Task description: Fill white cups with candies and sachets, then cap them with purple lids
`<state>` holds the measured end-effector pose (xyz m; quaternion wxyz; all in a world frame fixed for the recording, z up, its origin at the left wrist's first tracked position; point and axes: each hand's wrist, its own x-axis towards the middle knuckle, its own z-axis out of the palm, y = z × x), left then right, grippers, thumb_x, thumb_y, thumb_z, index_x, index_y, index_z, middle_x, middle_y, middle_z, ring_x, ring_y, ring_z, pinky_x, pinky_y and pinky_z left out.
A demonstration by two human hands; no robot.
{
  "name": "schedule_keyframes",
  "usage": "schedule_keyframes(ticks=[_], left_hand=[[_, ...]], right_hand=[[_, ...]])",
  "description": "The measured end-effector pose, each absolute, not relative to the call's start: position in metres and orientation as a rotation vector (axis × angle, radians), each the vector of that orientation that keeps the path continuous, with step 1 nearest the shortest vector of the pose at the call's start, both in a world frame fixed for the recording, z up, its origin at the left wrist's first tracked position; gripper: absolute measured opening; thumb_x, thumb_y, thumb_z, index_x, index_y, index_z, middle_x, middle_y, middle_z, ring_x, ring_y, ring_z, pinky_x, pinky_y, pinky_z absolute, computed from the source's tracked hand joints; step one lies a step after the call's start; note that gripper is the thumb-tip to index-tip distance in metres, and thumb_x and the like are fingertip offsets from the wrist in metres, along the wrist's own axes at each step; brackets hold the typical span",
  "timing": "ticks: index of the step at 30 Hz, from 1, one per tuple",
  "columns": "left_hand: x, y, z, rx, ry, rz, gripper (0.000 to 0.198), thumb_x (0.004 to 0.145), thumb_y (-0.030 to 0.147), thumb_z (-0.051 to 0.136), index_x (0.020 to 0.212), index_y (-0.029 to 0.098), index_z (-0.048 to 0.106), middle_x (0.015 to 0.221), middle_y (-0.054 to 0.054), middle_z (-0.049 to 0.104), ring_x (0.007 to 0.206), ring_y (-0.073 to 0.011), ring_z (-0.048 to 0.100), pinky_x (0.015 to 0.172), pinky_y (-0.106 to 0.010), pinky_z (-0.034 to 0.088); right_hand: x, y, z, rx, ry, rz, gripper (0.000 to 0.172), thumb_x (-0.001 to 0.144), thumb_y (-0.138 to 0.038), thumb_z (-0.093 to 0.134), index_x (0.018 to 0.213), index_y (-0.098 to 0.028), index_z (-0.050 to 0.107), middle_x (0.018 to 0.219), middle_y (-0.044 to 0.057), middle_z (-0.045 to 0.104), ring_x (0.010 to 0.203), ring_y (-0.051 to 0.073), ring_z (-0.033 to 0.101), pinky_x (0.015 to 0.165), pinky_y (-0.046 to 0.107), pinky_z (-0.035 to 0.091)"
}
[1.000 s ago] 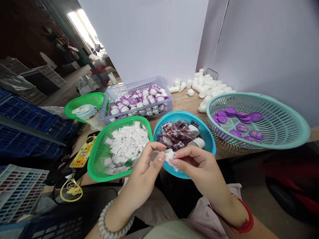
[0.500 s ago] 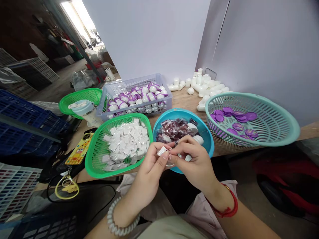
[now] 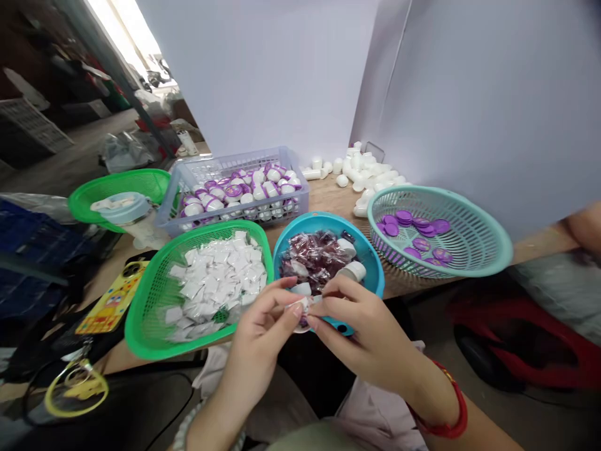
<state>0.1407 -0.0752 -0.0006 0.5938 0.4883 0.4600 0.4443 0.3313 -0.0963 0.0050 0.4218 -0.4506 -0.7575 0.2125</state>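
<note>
My left hand (image 3: 265, 329) and my right hand (image 3: 361, 322) meet over the near rim of a blue basket (image 3: 379, 275). Between their fingertips is a small white packet (image 3: 303, 305), right above a small white cup (image 3: 302, 327) with something dark inside. The left fingers close around the cup and packet; the right thumb and fingers pinch at the packet, partly hiding it. Dark red wrapped pieces (image 3: 312, 250) and some white capsule parts (image 3: 354, 270) fill the blue basket. Left of it, a green basket (image 3: 136, 313) contains many white packets (image 3: 220, 269).
Behind stands a clear lilac crate (image 3: 303, 188) of white capsules with purple lids. A teal basket (image 3: 488, 244) at right contains purple discs (image 3: 422, 244). White capsule parts (image 3: 370, 172) lie against the panel. A yellow phone (image 3: 113, 297) lies at left. Another person's skin shows at the right edge.
The view has shifted, so the baskets appear further left. Both hands are slightly lower, and the packet is now down at the cup, which shows more clearly beneath the fingers.
</note>
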Motion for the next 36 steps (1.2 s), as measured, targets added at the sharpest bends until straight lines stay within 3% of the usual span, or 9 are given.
schedule_keyframes(ticks=[4, 7, 11, 14, 20, 23, 27, 31, 36], left_hand=[[0.127, -0.07, 0.0, 1.317, 1.089, 1.029, 0.012, 0.084, 0.038, 0.088, 0.086, 0.026, 0.089, 0.107, -0.011, 0.082, 0.113, -0.0265, 0.074, 0.086, -0.026, 0.063], [0.121, -0.069, 0.003, 1.346, 1.092, 1.016, 0.011, 0.085, 0.036, 0.088, 0.088, 0.026, 0.09, 0.105, -0.011, 0.084, 0.099, -0.0246, 0.078, 0.079, -0.026, 0.064], [0.125, -0.071, 0.009, 1.162, 1.076, 1.046, 0.022, 0.081, 0.032, 0.093, 0.101, 0.028, 0.085, 0.099, -0.007, 0.085, 0.094, -0.0211, 0.08, 0.077, -0.023, 0.063], [0.132, -0.071, 0.014, 1.056, 1.041, 1.036, 0.033, 0.077, 0.031, 0.096, 0.105, 0.026, 0.08, 0.101, -0.007, 0.086, 0.098, -0.0213, 0.079, 0.079, -0.023, 0.062], [0.137, -0.07, 0.015, 0.997, 1.006, 1.026, 0.019, 0.078, 0.034, 0.094, 0.088, 0.023, 0.084, 0.124, -0.011, 0.081, 0.124, -0.0276, 0.072, 0.088, -0.024, 0.059], [0.136, -0.067, 0.007, 1.022, 1.005, 1.053, 0.02, 0.074, 0.033, 0.096, 0.089, 0.024, 0.087, 0.125, -0.008, 0.078, 0.113, -0.0251, 0.074, 0.086, -0.026, 0.059], [0.137, -0.062, 0.002, 1.0, 1.014, 1.021, 0.03, 0.076, 0.038, 0.096, 0.102, 0.024, 0.087, 0.103, -0.006, 0.082, 0.091, -0.0183, 0.075, 0.081, -0.025, 0.06], [0.142, -0.062, 0.005, 0.957, 1.007, 1.036, 0.044, 0.075, 0.041, 0.097, 0.113, 0.025, 0.082, 0.105, -0.006, 0.085, 0.099, -0.0227, 0.078, 0.083, -0.026, 0.064], [0.145, -0.059, -0.003, 0.957, 1.117, 1.026, 0.048, 0.069, 0.053, 0.097, 0.103, 0.022, 0.082, 0.122, -0.008, 0.084, 0.103, -0.0293, 0.081, 0.082, -0.027, 0.069]], right_hand=[[0.404, -0.077, 0.0, -1.245, -1.682, 0.413, 0.01, 0.099, -0.028, 0.07, 0.097, -0.023, 0.079, 0.092, 0.005, 0.074, 0.081, 0.018, 0.07, 0.071, 0.029, 0.055], [0.483, -0.043, -0.007, -1.983, -1.614, 0.162, 0.022, 0.095, -0.032, 0.069, 0.112, -0.021, 0.079, 0.102, 0.009, 0.077, 0.085, 0.023, 0.071, 0.076, 0.033, 0.054], [0.551, 0.007, -0.022, -2.506, -1.757, 0.372, 0.037, 0.084, -0.017, 0.072, 0.12, -0.016, 0.08, 0.107, 0.012, 0.08, 0.089, 0.025, 0.073, 0.078, 0.032, 0.051], [0.563, 0.03, -0.037, -2.58, -1.855, 0.609, 0.038, 0.077, -0.011, 0.08, 0.115, -0.015, 0.08, 0.096, 0.009, 0.079, 0.079, 0.022, 0.072, 0.075, 0.031, 0.052], [0.565, 0.039, -0.055, -2.675, -1.929, 0.752, 0.023, 0.103, -0.036, 0.072, 0.111, -0.014, 0.073, 0.107, 0.005, 0.074, 0.095, 0.02, 0.072, 0.089, 0.04, 0.061], [0.567, 0.04, -0.058, -2.687, -1.991, 0.762, 0.022, 0.104, -0.036, 0.071, 0.112, -0.015, 0.072, 0.113, 0.007, 0.074, 0.1, 0.021, 0.072, 0.091, 0.04, 0.062], [0.563, 0.041, -0.055, -2.673, -2.073, 0.802, 0.026, 0.103, -0.034, 0.071, 0.122, -0.015, 0.07, 0.121, 0.009, 0.073, 0.105, 0.022, 0.072, 0.094, 0.043, 0.062], [0.548, 0.034, -0.041, -2.62, -2.107, 0.927, 0.03, 0.104, -0.037, 0.071, 0.123, -0.015, 0.07, 0.122, 0.009, 0.073, 0.106, 0.023, 0.073, 0.093, 0.045, 0.063], [0.539, 0.031, -0.023, -2.565, -2.059, 1.015, 0.033, 0.103, -0.037, 0.071, 0.128, -0.016, 0.069, 0.129, 0.009, 0.071, 0.111, 0.025, 0.072, 0.095, 0.046, 0.063]])
